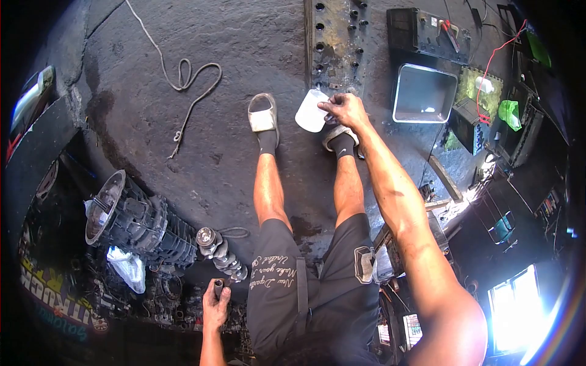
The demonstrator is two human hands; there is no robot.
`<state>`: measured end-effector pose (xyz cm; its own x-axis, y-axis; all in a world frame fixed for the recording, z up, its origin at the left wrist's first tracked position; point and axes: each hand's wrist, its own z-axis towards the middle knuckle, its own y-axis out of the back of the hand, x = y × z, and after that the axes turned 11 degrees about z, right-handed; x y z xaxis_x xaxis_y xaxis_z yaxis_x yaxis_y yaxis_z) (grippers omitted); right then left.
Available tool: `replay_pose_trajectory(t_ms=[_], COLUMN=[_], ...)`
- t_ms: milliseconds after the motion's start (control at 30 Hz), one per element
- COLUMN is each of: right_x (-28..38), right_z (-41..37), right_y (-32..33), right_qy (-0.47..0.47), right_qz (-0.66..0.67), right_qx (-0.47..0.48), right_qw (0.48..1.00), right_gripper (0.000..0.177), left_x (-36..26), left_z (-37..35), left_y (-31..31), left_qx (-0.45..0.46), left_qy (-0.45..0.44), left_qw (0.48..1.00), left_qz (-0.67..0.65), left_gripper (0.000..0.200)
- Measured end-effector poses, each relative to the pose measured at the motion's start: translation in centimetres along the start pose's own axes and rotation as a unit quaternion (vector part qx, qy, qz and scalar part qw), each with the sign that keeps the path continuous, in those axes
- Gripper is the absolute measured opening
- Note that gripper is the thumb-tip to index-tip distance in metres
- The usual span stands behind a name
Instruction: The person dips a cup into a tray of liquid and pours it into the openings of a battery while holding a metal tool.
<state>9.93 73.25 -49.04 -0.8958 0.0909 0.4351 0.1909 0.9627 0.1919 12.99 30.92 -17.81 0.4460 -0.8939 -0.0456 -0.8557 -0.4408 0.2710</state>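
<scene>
My right hand [345, 111] grips the edge of a white plastic container [312, 111], tilted above the floor near my right foot. Down at the lower left, my left hand [216, 302] is closed around a small dark cylindrical part [218, 285]. Just above that hand stands a metal crankshaft [221, 253]. A long metal block with rows of holes and studs [339, 46] lies beyond the white container.
A gearbox [143, 222] sits at the left with a plastic bag [127, 268] beside it. A rope [204, 73] lies on the floor. At the right are a metal tray [425, 94], a battery [427, 33], a green bag [510, 114] and a red cable [490, 61].
</scene>
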Motion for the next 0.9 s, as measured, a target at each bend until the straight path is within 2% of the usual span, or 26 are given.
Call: replay_pose_trajectory(t_ms=[367,467,533,900], right_x=[0.3,-0.5,-1.5,-1.2], right_z=[0.5,1.4,2.4,4.1], right_y=[0.5,0.9,0.9,1.4], right_qy=[-0.011,-0.028,-0.047,-0.070], right_qz=[-0.007,0.009,0.070,0.091], right_qx=[0.011,0.022,0.046,0.076], right_qw=[1.000,0.999,0.995,0.990], right_gripper=[0.028,0.027,0.028,0.030], left_x=[-0.6,-0.8,-0.9,-0.9], left_z=[0.0,0.0,0.0,0.1], left_y=[0.1,0.0,0.1,0.0], left_qx=[0.000,-0.002,-0.003,-0.005], left_qy=[0.002,0.004,0.003,0.014], left_qw=[1.000,1.000,1.000,1.000], left_qz=[-0.004,-0.005,-0.003,0.004], left_gripper=[0.050,0.051,0.051,0.051])
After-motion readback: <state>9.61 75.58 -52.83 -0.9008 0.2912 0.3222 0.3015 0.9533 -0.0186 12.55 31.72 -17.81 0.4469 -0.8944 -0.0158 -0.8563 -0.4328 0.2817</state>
